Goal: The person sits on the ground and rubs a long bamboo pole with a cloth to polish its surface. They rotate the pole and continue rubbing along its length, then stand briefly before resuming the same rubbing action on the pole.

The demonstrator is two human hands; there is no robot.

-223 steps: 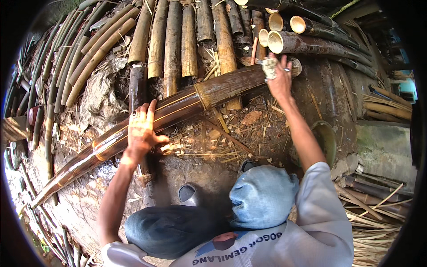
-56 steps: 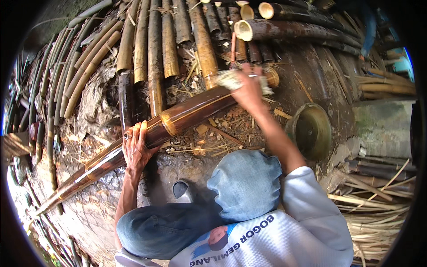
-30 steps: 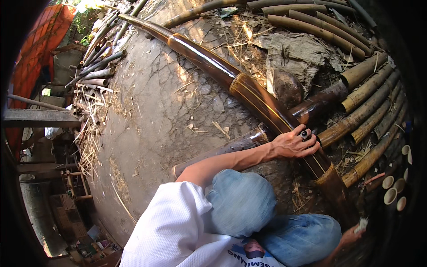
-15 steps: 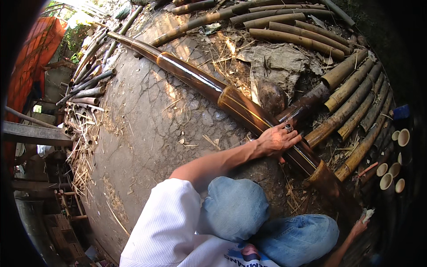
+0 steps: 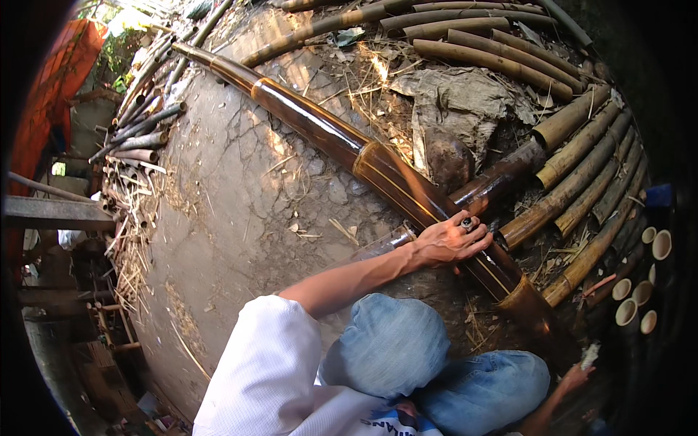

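A long, glossy dark-brown bamboo pole with pale rings at its joints runs slantwise from the far left to the near right. My left hand, with a ring on one finger, is wrapped over its nearer part. At the lower right, my right hand grips a small whitish wad, perhaps a rag, close to the pole's dark near end. Under the pole lies a shorter bamboo piece, crossing it beneath my left hand. My bent knees, in blue jeans, are close on the near side.
Cut bamboo lengths lie side by side at the right, with more at the far side. A rumpled grey cloth drapes by a rounded stone. Pale open bamboo ends face up at right. Thin poles pile up at left.
My right hand has moved slightly left and nearer with the whitish wad. My left hand stays on the pole, a little lower in view. The crosspiece's end now shows beside my left wrist.
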